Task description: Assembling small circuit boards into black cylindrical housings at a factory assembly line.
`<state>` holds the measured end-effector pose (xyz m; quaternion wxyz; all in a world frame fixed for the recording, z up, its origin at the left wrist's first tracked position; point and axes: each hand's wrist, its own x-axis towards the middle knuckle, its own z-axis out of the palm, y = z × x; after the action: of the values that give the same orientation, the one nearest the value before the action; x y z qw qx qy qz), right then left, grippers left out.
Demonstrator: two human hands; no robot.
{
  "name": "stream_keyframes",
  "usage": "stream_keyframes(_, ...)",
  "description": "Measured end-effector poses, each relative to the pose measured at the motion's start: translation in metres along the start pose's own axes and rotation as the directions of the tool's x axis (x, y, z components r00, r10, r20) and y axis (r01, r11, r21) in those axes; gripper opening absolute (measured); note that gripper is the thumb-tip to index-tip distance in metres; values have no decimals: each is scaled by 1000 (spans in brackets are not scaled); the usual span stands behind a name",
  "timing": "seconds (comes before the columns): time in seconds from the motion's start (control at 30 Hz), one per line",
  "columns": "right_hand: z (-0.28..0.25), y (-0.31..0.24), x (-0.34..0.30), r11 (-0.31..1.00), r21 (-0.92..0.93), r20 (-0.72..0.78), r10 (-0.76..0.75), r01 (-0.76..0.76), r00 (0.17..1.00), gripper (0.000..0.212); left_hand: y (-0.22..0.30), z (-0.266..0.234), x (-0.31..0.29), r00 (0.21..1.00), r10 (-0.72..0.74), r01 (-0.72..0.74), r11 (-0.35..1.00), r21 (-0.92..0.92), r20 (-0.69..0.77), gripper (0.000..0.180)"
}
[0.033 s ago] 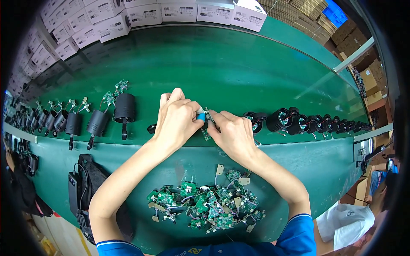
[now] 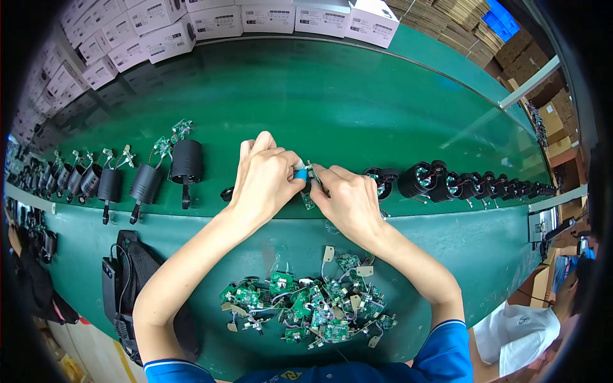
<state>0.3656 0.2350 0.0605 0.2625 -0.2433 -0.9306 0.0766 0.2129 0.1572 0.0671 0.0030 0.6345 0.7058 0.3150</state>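
Over the far half of the bench, my two hands meet at a small green circuit board [image 2: 309, 202]. My left hand [image 2: 265, 179] is closed, with a blue cover [image 2: 300, 173] at a fingertip beside the board. Under it lies a black housing, mostly hidden; its black end loop [image 2: 227, 193] pokes out on the left. My right hand [image 2: 350, 196] pinches the board from the right with thumb and fingers. In front of me lies a pile of green circuit boards [image 2: 310, 303] with wires and tan tabs. What sits between the fingertips is partly covered.
Black cylinders [image 2: 186, 163] with boards wired to them line up leftward. More black housings [image 2: 418, 180] run off to the right. White boxes [image 2: 268, 19] stand along the back. A black bag [image 2: 131, 281] lies at front left. A person in white [image 2: 517, 332] sits at right.
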Motion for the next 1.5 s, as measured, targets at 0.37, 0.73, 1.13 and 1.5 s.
stream_keyframes(0.37,-1,4,-3,990,81,-20,-110,111,994,18,-10,15,-11,977,158,-164,986,-29,-142,8)
stream_keyframes(0.73,-98,-5,10,995,88,89,-45,37,995,25,-48,-15,36,978,-209,192,932,307,23,14)
stream_keyframes(1.13,-119,23,-106,914,260,396,193,-311,898,21,-18,-13,-7,977,-212,213,971,-108,21,9)
stream_keyframes(1.5,-4,-27,-24,999,19,46,-38,37,998,36,-28,2,-39,929,242,-247,969,18,-279,16)
